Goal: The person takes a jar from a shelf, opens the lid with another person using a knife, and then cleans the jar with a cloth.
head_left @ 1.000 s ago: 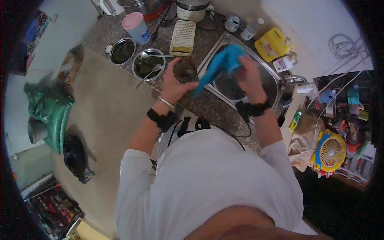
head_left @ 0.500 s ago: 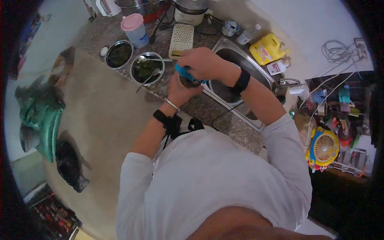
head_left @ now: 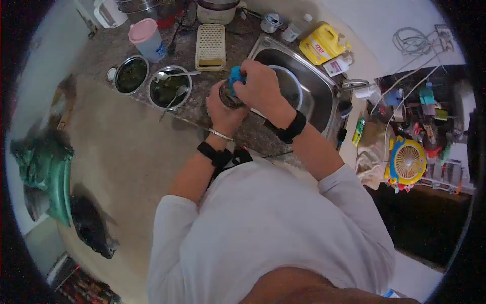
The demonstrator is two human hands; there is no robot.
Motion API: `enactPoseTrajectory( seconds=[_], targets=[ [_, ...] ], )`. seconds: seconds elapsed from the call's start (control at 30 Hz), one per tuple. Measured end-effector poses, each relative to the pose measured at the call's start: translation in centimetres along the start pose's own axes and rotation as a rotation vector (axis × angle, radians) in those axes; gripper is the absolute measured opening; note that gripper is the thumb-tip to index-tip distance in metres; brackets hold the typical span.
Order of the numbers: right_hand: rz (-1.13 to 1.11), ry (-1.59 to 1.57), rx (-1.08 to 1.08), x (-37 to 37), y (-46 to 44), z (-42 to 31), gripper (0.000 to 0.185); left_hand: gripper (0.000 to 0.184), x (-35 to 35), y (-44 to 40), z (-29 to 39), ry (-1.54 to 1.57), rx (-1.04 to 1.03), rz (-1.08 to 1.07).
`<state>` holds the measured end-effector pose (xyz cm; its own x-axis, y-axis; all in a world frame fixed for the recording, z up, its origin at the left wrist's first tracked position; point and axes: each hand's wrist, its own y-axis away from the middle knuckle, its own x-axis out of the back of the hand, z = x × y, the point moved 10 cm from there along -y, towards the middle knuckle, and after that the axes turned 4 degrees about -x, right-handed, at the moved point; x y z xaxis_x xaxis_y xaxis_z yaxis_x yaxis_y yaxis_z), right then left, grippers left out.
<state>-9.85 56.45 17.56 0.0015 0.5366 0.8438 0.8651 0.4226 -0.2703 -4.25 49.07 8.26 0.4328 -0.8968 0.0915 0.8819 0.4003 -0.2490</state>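
In front of my body, my left hand (head_left: 221, 110) is wrapped round a small, dark, round jar (head_left: 230, 100). My right hand (head_left: 262, 91) pinches a soft-looking blue piece (head_left: 235, 80) at the jar's top; whether it is a cloth, a lid or a plastic wrap I cannot tell. My right fingers partly cover both things. Just left of my hands stands a steel bowl (head_left: 190, 92) of dark green leaves, with two spoons (head_left: 180, 91) across it. Another bowl of leaves (head_left: 132, 76) is beside it.
A grater box (head_left: 210, 45) lies beyond my hands. The steel sink (head_left: 324, 96) to the right has a pale-rimmed basin (head_left: 298, 88) inside. A yellow jug (head_left: 322, 44) stands behind it. A pink-lidded container (head_left: 147, 40) is at the back left.
The view has shifted, so the counter things appear further left and the pale-rimmed basin shows in the sink. My right hand has turned at the jar's top, still holding the blue piece.
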Motion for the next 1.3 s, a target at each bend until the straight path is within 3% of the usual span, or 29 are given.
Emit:
enactPoseTrajectory(
  seconds=[0.07, 0.13, 0.2, 0.27, 0.4, 0.53, 0.63, 0.7, 0.77, 0.83, 0.93, 1.0, 1.03, 1.07, 1.1, 1.17, 1.2, 1.27, 1.3],
  targets=[
    [-0.008, 0.007, 0.032, -0.2, 0.1, -0.3, 0.02, 0.067, 0.5, 0.5, -0.3, -0.035, -0.075, 0.097],
    [-0.012, 0.008, 0.082, -0.1, -0.3, -0.7, 0.02, 0.07, 0.5, 0.1, -0.5, 0.013, -0.056, 0.018],
    [-0.051, -0.062, 0.311, -0.2, 0.3, -2.7, 0.021, 0.073, 1.6, -0.5, -1.0, 0.059, -0.032, -0.052],
    [-0.139, -0.081, 0.417, -0.7, 0.3, -3.9, 0.021, 0.075, 0.9, -0.9, -0.9, -0.145, -0.106, -0.405],
    [-0.299, -0.007, 0.641, -2.3, 0.3, -6.5, 0.021, 0.072, -0.2, -1.4, 0.7, 0.036, -0.008, -0.672],
    [-0.394, 0.203, 0.515, -3.6, 0.6, -6.1, 0.021, 0.064, -0.3, -0.9, 0.2, 0.012, -0.053, -0.438],
    [-0.249, 0.227, 0.375, -2.6, 0.5, -5.0, 0.022, 0.063, -0.2, -0.7, -0.2, -0.044, -0.052, -0.254],
    [-0.189, 0.211, 0.06, -1.6, 0.2, -1.8, 0.022, 0.064, -0.6, -0.3, -1.0, -0.037, -0.029, -0.192],
    [-0.139, 0.194, -0.056, -0.7, 1.0, -0.8, 0.022, 0.068, -0.3, 0.5, -0.9, -0.117, -0.228, -0.021],
    [-0.083, 0.172, -0.175, 0.0, 1.7, 0.4, 0.022, 0.069, -0.8, 1.3, -1.8, -0.027, -0.194, -0.004],
    [-0.07, 0.123, -0.145, 0.2, 1.5, 0.2, 0.02, 0.07, -0.2, 1.5, -1.2, -0.006, -0.132, -0.032],
    [-0.159, 0.096, -0.027, -0.7, 1.2, -0.8, 0.02, 0.07, 1.2, -0.3, 1.0, -0.066, -0.106, -0.071],
    [-0.161, 0.09, -0.021, -0.9, 1.1, -0.5, 0.02, 0.069, 0.5, -0.9, 1.2, 0.081, -0.004, -0.335],
    [-0.161, 0.076, 0.117, -1.0, 1.1, -1.4, 0.02, 0.067, -0.5, -0.2, 1.1, 0.228, 0.103, -0.595],
    [-0.158, 0.058, 0.251, -1.3, 1.2, -2.4, 0.02, 0.067, 0.0, -0.8, 0.3, 0.218, 0.109, -0.59],
    [-0.209, 0.064, 0.353, -2.5, 0.8, -3.0, 0.02, 0.065, -1.9, -1.0, -0.2, 0.148, -0.004, -0.831],
    [-0.259, 0.083, 0.455, -2.8, 1.0, -4.1, 0.02, 0.065, -1.9, -0.9, 0.1, 0.145, -0.006, -0.831],
    [-0.274, 0.136, 0.476, -2.4, 0.4, -4.5, 0.02, 0.059, -0.8, -1.8, 1.4, -0.042, -0.143, -0.616],
    [-0.295, 0.188, 0.494, -2.3, 0.4, -4.8, 0.02, 0.059, -1.3, -1.4, 1.8, -0.041, -0.142, -0.619]
  ],
)
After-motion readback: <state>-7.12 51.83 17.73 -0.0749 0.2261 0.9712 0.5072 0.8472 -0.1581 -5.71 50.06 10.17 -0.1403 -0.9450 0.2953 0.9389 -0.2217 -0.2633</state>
